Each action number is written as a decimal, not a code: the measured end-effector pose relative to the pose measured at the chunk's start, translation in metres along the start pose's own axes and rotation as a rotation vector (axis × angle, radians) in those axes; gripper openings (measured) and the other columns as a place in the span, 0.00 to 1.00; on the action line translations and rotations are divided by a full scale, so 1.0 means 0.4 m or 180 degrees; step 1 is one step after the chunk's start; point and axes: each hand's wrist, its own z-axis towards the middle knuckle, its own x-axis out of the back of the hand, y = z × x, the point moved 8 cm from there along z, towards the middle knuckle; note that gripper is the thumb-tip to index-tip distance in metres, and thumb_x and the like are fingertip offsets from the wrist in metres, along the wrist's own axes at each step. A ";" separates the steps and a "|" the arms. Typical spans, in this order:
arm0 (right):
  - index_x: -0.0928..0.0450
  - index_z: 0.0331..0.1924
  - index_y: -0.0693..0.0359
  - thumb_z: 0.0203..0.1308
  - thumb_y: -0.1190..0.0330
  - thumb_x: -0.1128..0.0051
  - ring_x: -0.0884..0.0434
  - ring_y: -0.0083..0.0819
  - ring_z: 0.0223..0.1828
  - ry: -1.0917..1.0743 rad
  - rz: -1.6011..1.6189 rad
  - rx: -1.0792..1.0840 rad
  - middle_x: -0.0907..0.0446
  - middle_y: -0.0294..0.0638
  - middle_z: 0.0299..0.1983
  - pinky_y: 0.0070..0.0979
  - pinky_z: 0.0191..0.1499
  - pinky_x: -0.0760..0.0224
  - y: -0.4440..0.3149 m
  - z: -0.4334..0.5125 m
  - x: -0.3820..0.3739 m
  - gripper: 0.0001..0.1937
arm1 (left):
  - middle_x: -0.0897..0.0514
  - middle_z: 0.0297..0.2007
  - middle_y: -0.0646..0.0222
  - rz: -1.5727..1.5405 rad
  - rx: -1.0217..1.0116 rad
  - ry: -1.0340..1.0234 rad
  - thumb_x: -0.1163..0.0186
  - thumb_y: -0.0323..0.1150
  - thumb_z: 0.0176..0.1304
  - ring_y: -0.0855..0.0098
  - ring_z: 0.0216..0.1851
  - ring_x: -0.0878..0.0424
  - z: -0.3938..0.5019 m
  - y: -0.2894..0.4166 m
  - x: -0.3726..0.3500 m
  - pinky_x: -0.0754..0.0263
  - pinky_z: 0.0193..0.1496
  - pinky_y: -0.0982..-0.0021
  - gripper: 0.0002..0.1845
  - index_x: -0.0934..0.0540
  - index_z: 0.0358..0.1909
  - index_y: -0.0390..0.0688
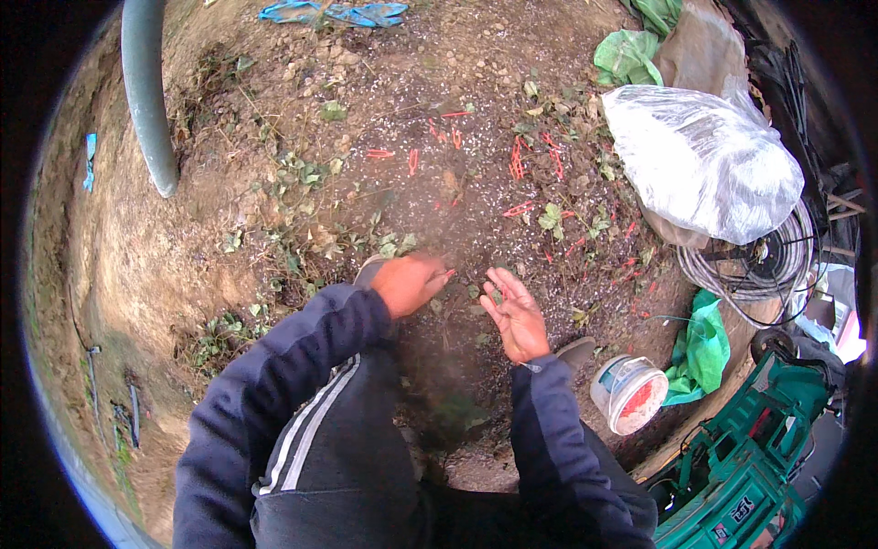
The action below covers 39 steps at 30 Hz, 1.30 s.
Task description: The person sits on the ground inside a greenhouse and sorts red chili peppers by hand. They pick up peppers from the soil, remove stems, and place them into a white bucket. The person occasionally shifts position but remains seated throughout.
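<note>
My left hand (410, 283) is over the soil near my left shoe, its fingers closed on a small red plastic clip (449, 273). To its right, my right hand (513, 312) is turned palm up with curled fingers, and a small red piece (506, 294), seemingly another clip, lies in it. More red plastic clips (516, 159) are scattered on the ground beyond my hands. A white plastic bucket (602, 384) with red contents stands right of my right shoe (576, 353). Cut leafy stems (309, 171) lie on the soil.
A grey pipe (152, 96) rises at upper left. To the right are a clear plastic bag (699, 158), a coiled hose (741, 274), a green plastic sack (699, 353) and a green machine (748, 473). Blue plastic strips (336, 14) lie at the top.
</note>
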 end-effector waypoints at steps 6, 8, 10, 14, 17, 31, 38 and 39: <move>0.36 0.76 0.64 0.65 0.88 0.59 0.30 0.40 0.76 -0.0269 0.0316 0.0131 0.32 0.47 0.76 0.41 0.76 0.31 -0.038 -0.035 -0.068 0.33 | 0.17 0.42 0.74 -0.4007 0.2239 -0.1394 0.47 0.38 0.79 0.77 0.32 0.19 -0.086 -0.019 -0.119 0.24 0.38 0.74 0.18 0.24 0.65 0.43; 0.34 0.75 0.64 0.67 0.87 0.58 0.29 0.40 0.76 -0.0392 0.0425 0.0231 0.30 0.47 0.75 0.41 0.73 0.28 -0.053 -0.052 -0.106 0.31 | 0.17 0.42 0.73 -0.4551 0.2241 -0.1342 0.48 0.39 0.80 0.76 0.36 0.18 -0.082 0.020 -0.118 0.21 0.41 0.72 0.18 0.24 0.65 0.44; 0.33 0.73 0.65 0.69 0.86 0.56 0.27 0.41 0.75 -0.0475 0.0546 0.0310 0.28 0.47 0.73 0.39 0.70 0.23 -0.059 -0.068 -0.146 0.28 | 0.18 0.44 0.71 -0.4911 0.2315 -0.1195 0.51 0.38 0.81 0.73 0.41 0.16 -0.069 0.062 -0.118 0.16 0.47 0.68 0.15 0.24 0.60 0.43; 0.29 0.70 0.63 0.76 0.75 0.51 0.18 0.29 0.61 -0.0212 -0.0141 0.0443 0.21 0.43 0.67 0.27 0.53 0.15 -0.051 -0.078 -0.197 0.21 | 0.16 0.52 0.68 -0.5477 0.2115 -0.1012 0.55 0.44 0.83 0.70 0.48 0.15 -0.033 0.129 -0.078 0.17 0.54 0.64 0.18 0.24 0.59 0.43; 0.28 0.70 0.63 0.76 0.73 0.50 0.16 0.27 0.56 -0.0125 -0.0484 0.0436 0.20 0.41 0.65 0.23 0.46 0.17 -0.050 -0.082 -0.215 0.21 | 0.16 0.52 0.68 -0.5809 0.2039 -0.0799 0.55 0.44 0.83 0.70 0.47 0.14 -0.022 0.136 -0.052 0.17 0.52 0.64 0.19 0.23 0.58 0.43; 0.22 0.67 0.67 0.78 0.74 0.57 0.23 0.32 0.69 0.0565 -0.1818 0.1176 0.18 0.43 0.66 0.31 0.73 0.35 -0.123 -0.088 -0.121 0.20 | 0.16 0.40 0.73 -0.5425 0.2360 -0.0711 0.50 0.45 0.84 0.74 0.37 0.17 -0.062 0.028 -0.115 0.18 0.45 0.67 0.17 0.20 0.52 0.42; 0.23 0.64 0.69 0.79 0.65 0.52 0.31 0.41 0.76 -0.0049 -0.2167 0.1474 0.24 0.51 0.70 0.39 0.76 0.38 -0.079 -0.090 -0.258 0.19 | 0.15 0.42 0.73 -0.5674 0.2397 -0.0368 0.52 0.51 0.84 0.76 0.38 0.16 -0.042 0.070 -0.091 0.17 0.46 0.66 0.21 0.20 0.55 0.44; 0.23 0.63 0.69 0.78 0.66 0.52 0.30 0.44 0.75 0.0159 -0.2466 0.1704 0.24 0.52 0.69 0.39 0.75 0.37 -0.103 -0.069 -0.246 0.18 | 0.16 0.40 0.73 -0.5429 0.2528 -0.0413 0.52 0.51 0.84 0.76 0.37 0.17 -0.045 0.055 -0.091 0.18 0.45 0.67 0.21 0.21 0.54 0.44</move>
